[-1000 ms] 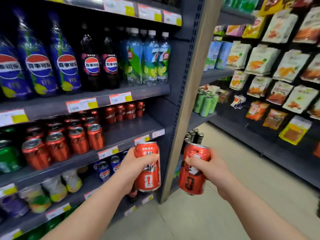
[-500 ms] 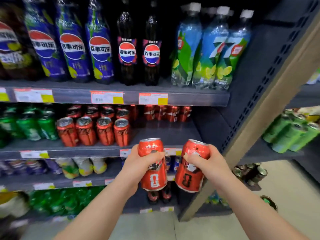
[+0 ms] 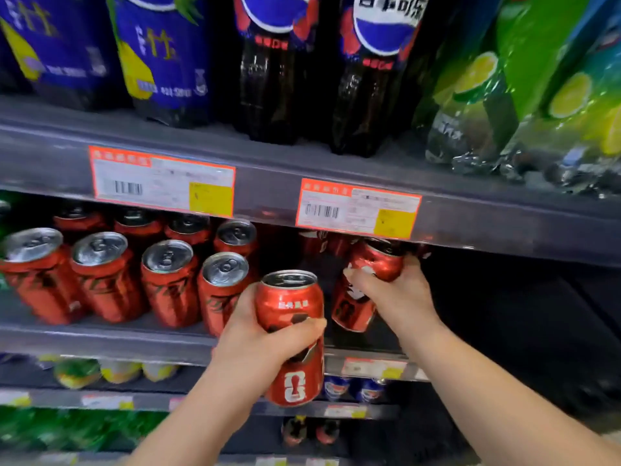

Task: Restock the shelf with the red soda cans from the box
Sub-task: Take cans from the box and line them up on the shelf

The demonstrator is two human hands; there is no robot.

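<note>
My left hand (image 3: 255, 344) grips an upright red soda can (image 3: 291, 317) in front of the middle shelf's edge (image 3: 100, 341). My right hand (image 3: 396, 297) grips a second red soda can (image 3: 366, 267), tilted, inside the shelf opening just under the upper shelf's price rail. To the left, a block of several red cans (image 3: 168, 280) stands in rows on the middle shelf. More red cans show dimly at the back behind my right hand. The box is out of view.
The upper shelf (image 3: 268, 190) carries price tags, with blue and black cola bottles (image 3: 275, 62) and green lemon-lime bottles (image 3: 504, 95) on it. The middle shelf's right part (image 3: 504, 314) is dark. Lower shelves hold small cans (image 3: 366, 388) and green bottles.
The view has closed in on the shelf. My right hand has moved forward and up, carrying its can into the shelf opening. My left hand keeps its can in front of the shelf edge.
</note>
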